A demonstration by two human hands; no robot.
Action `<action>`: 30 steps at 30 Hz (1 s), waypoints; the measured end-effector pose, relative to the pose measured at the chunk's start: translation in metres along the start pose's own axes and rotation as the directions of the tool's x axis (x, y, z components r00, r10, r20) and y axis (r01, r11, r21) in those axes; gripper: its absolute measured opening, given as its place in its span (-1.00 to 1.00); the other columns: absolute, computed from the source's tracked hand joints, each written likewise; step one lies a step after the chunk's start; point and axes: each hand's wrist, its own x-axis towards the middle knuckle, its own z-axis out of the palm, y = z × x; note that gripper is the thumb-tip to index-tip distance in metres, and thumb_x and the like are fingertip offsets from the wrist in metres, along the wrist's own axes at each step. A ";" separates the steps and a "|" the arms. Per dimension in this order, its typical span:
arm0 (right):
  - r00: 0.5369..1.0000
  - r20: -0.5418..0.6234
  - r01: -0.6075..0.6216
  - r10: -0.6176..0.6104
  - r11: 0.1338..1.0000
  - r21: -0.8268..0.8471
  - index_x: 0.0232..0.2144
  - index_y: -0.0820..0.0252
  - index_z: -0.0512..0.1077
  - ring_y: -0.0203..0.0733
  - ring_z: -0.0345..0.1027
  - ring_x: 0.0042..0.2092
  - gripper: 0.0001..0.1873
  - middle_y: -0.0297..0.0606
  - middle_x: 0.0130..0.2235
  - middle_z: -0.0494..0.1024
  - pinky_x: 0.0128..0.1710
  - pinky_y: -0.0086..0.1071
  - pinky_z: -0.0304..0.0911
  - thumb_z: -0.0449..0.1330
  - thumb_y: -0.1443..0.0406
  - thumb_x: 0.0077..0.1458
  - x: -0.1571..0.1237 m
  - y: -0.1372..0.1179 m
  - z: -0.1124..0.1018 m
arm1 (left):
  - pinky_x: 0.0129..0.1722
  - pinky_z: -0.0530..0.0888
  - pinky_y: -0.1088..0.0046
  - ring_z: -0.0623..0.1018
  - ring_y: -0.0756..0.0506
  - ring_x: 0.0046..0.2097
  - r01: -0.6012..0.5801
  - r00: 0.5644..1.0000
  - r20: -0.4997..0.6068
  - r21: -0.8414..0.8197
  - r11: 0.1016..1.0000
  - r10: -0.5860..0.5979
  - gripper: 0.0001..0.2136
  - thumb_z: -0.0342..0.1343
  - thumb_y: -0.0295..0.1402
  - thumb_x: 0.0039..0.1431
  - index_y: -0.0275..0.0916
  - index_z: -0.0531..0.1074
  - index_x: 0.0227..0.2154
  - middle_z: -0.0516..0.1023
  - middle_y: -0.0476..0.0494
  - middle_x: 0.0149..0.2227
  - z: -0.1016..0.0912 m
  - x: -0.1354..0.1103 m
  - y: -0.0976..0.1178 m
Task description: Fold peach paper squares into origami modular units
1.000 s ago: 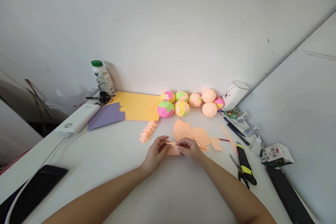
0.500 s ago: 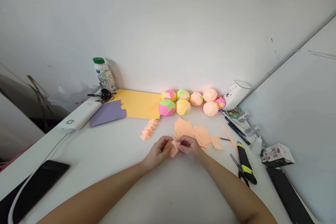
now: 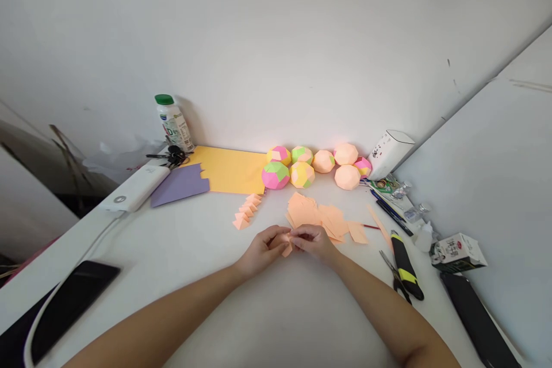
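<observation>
Between both hands is a small peach paper piece [image 3: 287,250], partly covered by fingers. My left hand [image 3: 264,250] pinches it from the left, thumb on the near side. From the right, my right hand [image 3: 315,243] grips its edge with closed fingertips. Just beyond the hands lies a pile of flat peach paper pieces [image 3: 304,210]. A row of folded peach paper units [image 3: 248,211] stands to the left of that pile. Along the wall sit several faceted paper balls, among them a pink and green ball [image 3: 275,176] and a plain peach ball [image 3: 347,177].
Scissors [image 3: 397,279] and a black-yellow utility knife [image 3: 406,267] lie on the right, near a small carton [image 3: 457,253]. Yellow paper [image 3: 235,171], purple paper [image 3: 179,186], a white power bank [image 3: 135,188], a bottle [image 3: 175,123] and a dark tablet [image 3: 73,305] occupy the left.
My fingers have closed further over the peach paper, so less of it shows. Both hands stay in nearly the same place, while the whole view has shifted slightly.
</observation>
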 end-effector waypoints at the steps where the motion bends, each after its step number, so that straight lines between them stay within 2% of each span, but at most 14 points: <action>1: 1.000 -0.003 -0.002 0.002 1.000 -0.012 -0.39 0.19 0.51 -0.31 0.30 -0.47 -0.80 -0.31 -0.47 0.46 -0.49 -0.41 0.24 0.24 0.19 -0.05 0.000 0.000 0.000 | -0.08 0.39 0.27 0.46 -0.15 -0.12 0.001 1.000 -0.009 0.003 1.000 -0.001 -0.74 0.10 -0.31 0.01 -0.15 0.43 -0.19 0.50 -0.12 -0.18 0.000 0.000 0.000; 9: 1.000 -0.022 0.018 -0.019 0.998 -0.056 -0.41 0.18 0.51 -0.31 0.28 -0.50 -0.82 -0.32 -0.51 0.44 -0.52 -0.41 0.21 0.23 0.19 -0.04 -0.001 -0.001 0.002 | -0.16 0.42 0.32 0.49 -0.13 -0.19 0.011 0.999 -0.044 -0.006 1.000 -0.011 -0.76 0.11 -0.30 -0.02 -0.15 0.46 -0.23 0.52 -0.09 -0.24 0.000 0.001 -0.005; 18: 0.999 -0.031 0.031 -0.034 0.995 -0.091 -0.40 0.18 0.52 -0.32 0.25 -0.53 -0.84 -0.33 -0.52 0.44 -0.53 -0.41 0.21 0.22 0.22 -0.03 -0.001 -0.001 0.003 | -0.11 0.40 0.29 0.48 -0.15 -0.15 0.030 0.998 -0.053 -0.006 1.000 -0.030 -0.76 0.11 -0.32 -0.02 -0.17 0.46 -0.24 0.51 -0.11 -0.23 0.000 0.001 -0.002; 30: 0.999 -0.034 0.027 -0.033 0.989 -0.147 -0.37 0.21 0.52 -0.34 0.27 -0.52 -0.81 -0.30 -0.49 0.45 -0.53 -0.44 0.23 0.22 0.22 -0.03 -0.003 -0.003 0.004 | -0.19 0.42 0.36 0.48 -0.09 -0.20 -0.020 0.999 -0.041 0.003 1.000 0.020 -0.79 0.07 -0.33 0.03 -0.19 0.45 -0.24 0.48 -0.10 -0.27 0.000 0.002 -0.007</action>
